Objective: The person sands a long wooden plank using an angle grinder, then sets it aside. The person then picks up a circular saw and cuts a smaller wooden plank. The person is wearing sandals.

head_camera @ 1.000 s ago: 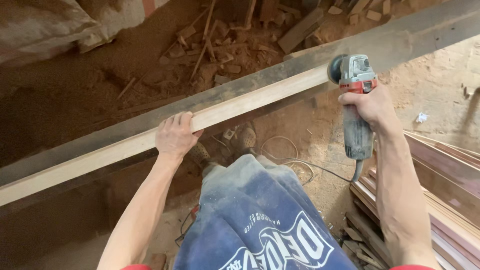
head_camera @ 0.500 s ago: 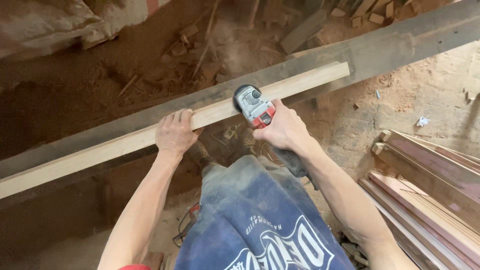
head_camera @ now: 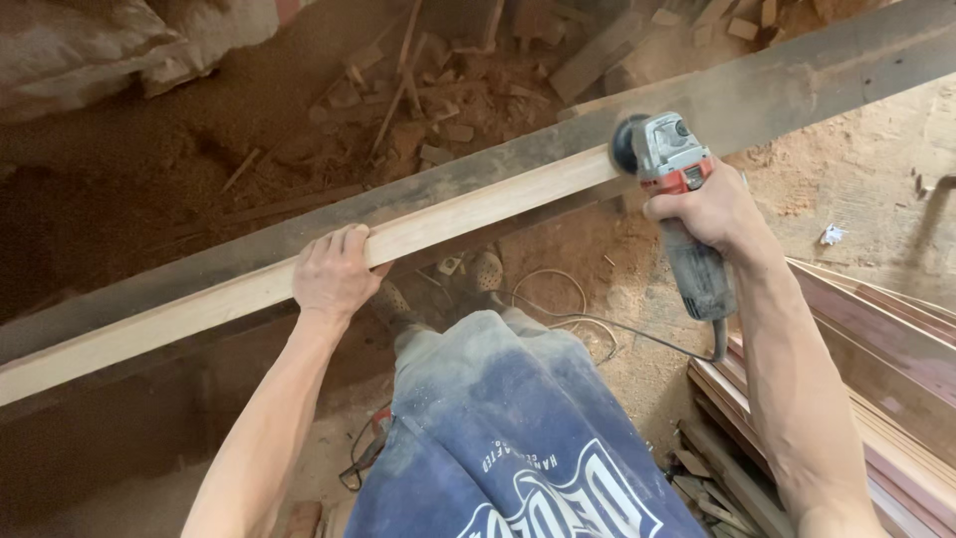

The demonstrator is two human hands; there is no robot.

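Note:
A long pale wooden plank [head_camera: 209, 299] lies slanted on a darker beam [head_camera: 797, 80], running from lower left to upper right. My left hand [head_camera: 334, 269] grips the plank near its middle, fingers curled over the top edge. My right hand [head_camera: 702, 209] holds a grey and red angle grinder [head_camera: 667, 154]. The grinder's disc touches the plank's right end. Its cord [head_camera: 597, 324] trails down across the sawdust-covered floor.
A stack of reddish planks [head_camera: 876, 399] lies at lower right. Wood scraps and offcuts [head_camera: 438, 90] litter the sawdust beyond the beam. My legs in dusty blue trousers [head_camera: 508, 428] stand below the plank. White sacks [head_camera: 119, 40] sit at upper left.
My right hand has carried the grinder from near my left hand back to the plank's right end. The left hand stays on the plank.

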